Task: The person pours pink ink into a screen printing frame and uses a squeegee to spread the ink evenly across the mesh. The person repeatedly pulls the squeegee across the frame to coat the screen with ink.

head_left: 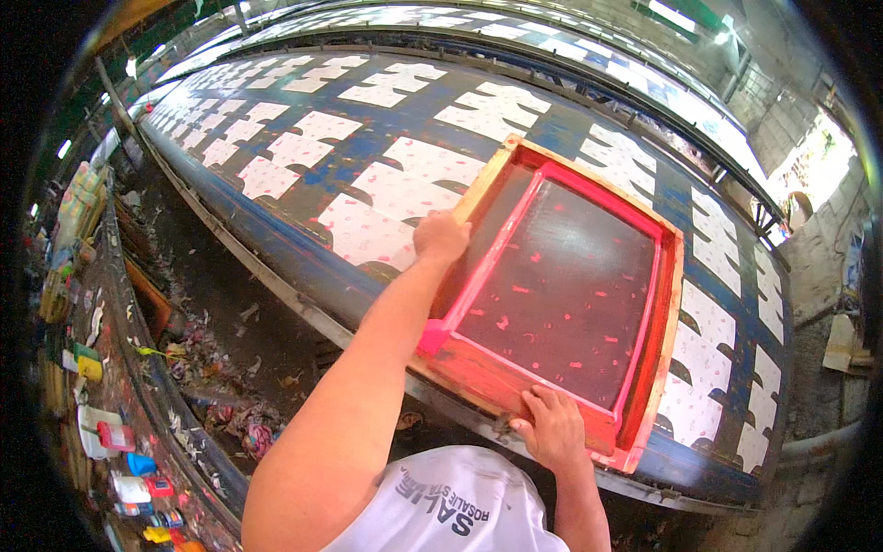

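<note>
A wooden screen-printing frame (676,276) lies tilted across my view on the long table, its inner edges smeared with bright pink and red ink. Its dark mesh (561,285) carries small pink motifs. My left hand (441,237) is closed round the frame's left side, fingers wrapped over the wood. At the near side, my right hand (554,428) grips the red-stained edge, with the thumb and fingers over it. A blob of pink ink (432,338) sits at the near left corner. White fabric pieces (368,225) with small pink prints lie beside the frame.
The long dark-blue printing table (331,170) holds rows of cut white pieces, running to the far left. A second table stands beyond a rail (552,64). Along the left, a shelf carries ink tubs (97,428) and bottles. Scraps (262,437) litter the floor between.
</note>
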The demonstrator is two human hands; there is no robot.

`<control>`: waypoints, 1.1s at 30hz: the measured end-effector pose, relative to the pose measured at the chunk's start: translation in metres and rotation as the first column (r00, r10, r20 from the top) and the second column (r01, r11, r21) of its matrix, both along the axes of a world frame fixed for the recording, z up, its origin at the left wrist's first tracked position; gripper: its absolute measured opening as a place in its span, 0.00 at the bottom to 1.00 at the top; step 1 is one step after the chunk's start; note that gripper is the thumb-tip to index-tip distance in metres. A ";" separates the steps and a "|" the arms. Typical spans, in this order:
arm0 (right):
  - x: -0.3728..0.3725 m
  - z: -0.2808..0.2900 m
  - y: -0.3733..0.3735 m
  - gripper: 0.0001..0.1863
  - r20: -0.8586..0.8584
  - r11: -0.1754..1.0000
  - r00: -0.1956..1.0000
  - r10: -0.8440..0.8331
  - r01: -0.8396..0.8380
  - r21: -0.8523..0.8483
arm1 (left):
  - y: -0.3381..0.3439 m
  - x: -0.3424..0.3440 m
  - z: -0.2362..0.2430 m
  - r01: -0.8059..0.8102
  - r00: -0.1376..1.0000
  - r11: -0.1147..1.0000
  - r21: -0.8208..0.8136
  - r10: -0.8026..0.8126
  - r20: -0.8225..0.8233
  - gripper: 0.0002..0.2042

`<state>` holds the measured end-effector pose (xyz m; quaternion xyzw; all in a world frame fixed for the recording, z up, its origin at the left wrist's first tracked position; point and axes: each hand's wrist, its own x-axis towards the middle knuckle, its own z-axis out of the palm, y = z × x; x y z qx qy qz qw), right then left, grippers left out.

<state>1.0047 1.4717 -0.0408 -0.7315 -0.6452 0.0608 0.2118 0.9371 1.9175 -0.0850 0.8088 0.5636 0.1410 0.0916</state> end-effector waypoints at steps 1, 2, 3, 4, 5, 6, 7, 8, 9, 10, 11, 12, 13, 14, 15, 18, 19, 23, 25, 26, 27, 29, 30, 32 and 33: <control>0.013 0.000 -0.013 0.27 -0.054 1.000 0.998 0.013 -0.014 -0.013 | -0.002 0.002 0.001 -0.007 1.000 1.000 0.004 0.007 -0.010 0.31; 0.029 0.000 -0.027 0.25 -0.111 0.999 0.994 0.025 -0.028 -0.025 | -0.003 0.003 0.002 -0.014 1.000 1.000 0.017 0.014 -0.021 0.32; 0.046 -0.002 -0.039 0.24 -0.164 0.998 0.986 0.036 -0.043 -0.036 | -0.004 0.004 0.003 -0.022 0.999 0.999 0.033 0.023 -0.029 0.32; 0.063 -0.003 -0.054 0.18 -0.110 0.999 0.993 -0.033 0.037 0.039 | -0.006 0.005 0.003 -0.027 0.999 0.998 0.052 0.029 -0.027 0.32; 0.080 -0.005 -0.065 0.18 -0.072 0.983 0.988 -0.139 0.146 0.109 | -0.006 0.006 0.004 -0.030 0.999 0.998 0.049 0.031 -0.037 0.32; 0.098 -0.006 -0.078 0.20 -0.035 0.952 0.969 -0.244 0.246 0.184 | -0.006 0.007 0.004 -0.032 0.998 0.998 0.045 0.034 -0.047 0.32; 0.120 -0.008 -0.086 0.23 0.017 0.922 0.937 -0.348 0.339 0.190 | -0.006 0.007 0.004 -0.035 0.998 0.999 0.041 0.037 -0.059 0.32; 0.139 -0.011 -0.095 0.27 0.054 0.876 0.886 -0.461 0.444 0.190 | -0.005 0.008 0.005 -0.034 0.997 0.999 0.027 0.035 -0.065 0.31; 0.154 -0.016 -0.103 0.30 0.102 0.840 0.838 -0.535 0.516 0.167 | -0.005 0.008 0.005 -0.032 0.997 0.999 0.021 0.034 -0.067 0.32; 0.167 -0.022 -0.112 0.33 0.142 0.790 0.778 -0.612 0.597 0.136 | -0.004 0.009 0.005 -0.030 0.997 0.999 0.015 0.031 -0.070 0.32; 0.180 -0.028 -0.119 0.36 0.184 0.730 0.708 -0.682 0.674 0.110 | -0.003 0.009 0.006 -0.028 0.997 1.000 0.014 0.029 -0.073 0.32; 0.192 -0.035 -0.123 0.39 0.090 0.712 0.707 -0.702 0.699 0.067 | -0.002 0.010 0.006 -0.032 0.997 0.999 -0.003 0.032 -0.067 0.32; 0.201 -0.041 -0.125 0.42 -0.005 0.694 0.694 -0.720 0.720 0.022 | -0.001 0.010 0.005 -0.036 0.998 0.999 -0.017 0.034 -0.062 0.32; 0.207 -0.048 -0.125 0.45 -0.106 0.651 0.644 -0.758 0.758 -0.049 | 0.000 0.010 0.005 -0.038 0.998 0.999 -0.022 0.036 -0.055 0.32; 0.210 -0.053 -0.124 0.46 -0.201 0.652 0.630 -0.750 0.756 -0.061 | 0.002 0.009 0.004 -0.039 0.998 0.999 -0.028 0.038 -0.056 0.32; 0.212 -0.060 -0.117 0.46 -0.327 0.591 0.539 -0.777 0.802 -0.083 | 0.011 0.007 -0.003 -0.008 0.999 1.000 -0.019 0.008 -0.031 0.30; 0.211 -0.060 -0.114 0.46 -0.260 0.580 0.553 -0.792 0.814 -0.034 | 0.015 0.005 -0.007 0.022 1.000 1.000 -0.013 -0.022 -0.015 0.31; 0.207 -0.055 -0.105 0.42 -0.367 0.471 0.395 -0.842 0.870 -0.144 | 0.028 -0.003 -0.028 0.130 0.991 0.990 0.063 -0.131 0.015 0.29; 0.207 -0.054 -0.104 0.41 -0.358 0.517 0.452 -0.817 0.849 -0.107 | 0.035 -0.009 -0.041 0.054 0.972 0.998 -0.042 -0.043 0.232 0.26; 0.208 -0.052 -0.104 0.40 -0.354 0.489 0.430 -0.830 0.867 -0.095 | 0.040 -0.010 -0.047 0.064 0.946 0.989 -0.133 -0.018 0.323 0.26; 0.208 -0.053 -0.103 0.37 -0.390 0.452 0.378 -0.839 0.884 -0.116 | 0.046 -0.012 -0.053 0.088 0.954 0.993 -0.076 -0.062 0.293 0.26; 0.208 -0.048 -0.103 0.34 -0.372 0.473 0.413 -0.831 0.878 -0.081 | 0.059 -0.017 -0.063 0.184 0.929 0.981 -0.058 -0.154 0.336 0.22; 0.206 -0.042 -0.104 0.37 -0.211 0.517 0.508 -0.835 0.856 0.013 | 0.067 -0.016 -0.067 0.172 0.922 0.981 -0.093 -0.127 0.367 0.20; 0.204 -0.025 -0.105 0.36 -0.235 0.545 0.543 -0.806 0.836 0.062 | 0.079 -0.018 -0.068 0.218 0.874 0.948 -0.230 -0.085 0.478 0.15; 0.204 -0.014 -0.104 0.35 -0.214 0.581 0.592 -0.777 0.805 0.118 | 0.083 -0.020 -0.067 0.267 0.859 0.948 -0.170 -0.154 0.488 0.15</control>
